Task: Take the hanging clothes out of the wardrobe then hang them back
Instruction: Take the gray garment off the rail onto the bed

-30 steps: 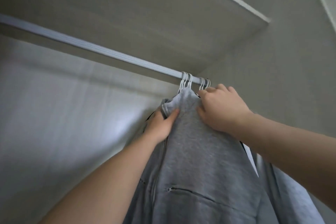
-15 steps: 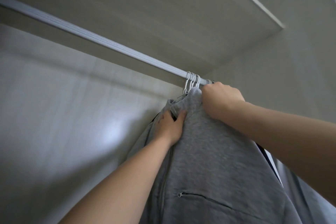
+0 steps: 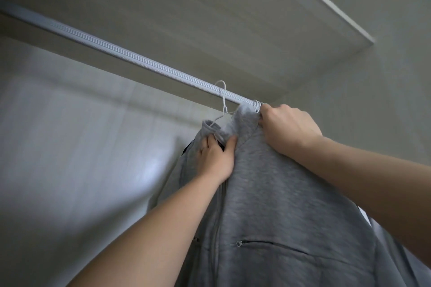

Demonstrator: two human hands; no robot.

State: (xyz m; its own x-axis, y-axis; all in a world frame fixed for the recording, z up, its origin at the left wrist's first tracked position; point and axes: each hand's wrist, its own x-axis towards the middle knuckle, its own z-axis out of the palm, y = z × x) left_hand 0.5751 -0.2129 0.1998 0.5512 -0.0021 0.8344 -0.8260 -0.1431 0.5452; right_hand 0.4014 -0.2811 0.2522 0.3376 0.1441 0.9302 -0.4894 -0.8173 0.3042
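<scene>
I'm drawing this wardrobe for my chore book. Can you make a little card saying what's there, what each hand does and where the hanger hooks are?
Place: wardrobe, rail under a shelf
Clothing: grey jacket with a zip, at the rail's right end
Left hand: grips the jacket's collar
Right hand: grips the jacket's top, beside the rail
Raised hook: white wire, tip above the rail; whether it is free, cannot tell
Other hooks: on the rail

Bare-armed, bare-handed: left hand (image 3: 217,158) and right hand (image 3: 289,130) uncovered, both forearms (image 3: 163,228) uncovered right to the picture's edge, any sleeve out of view beyond it
</scene>
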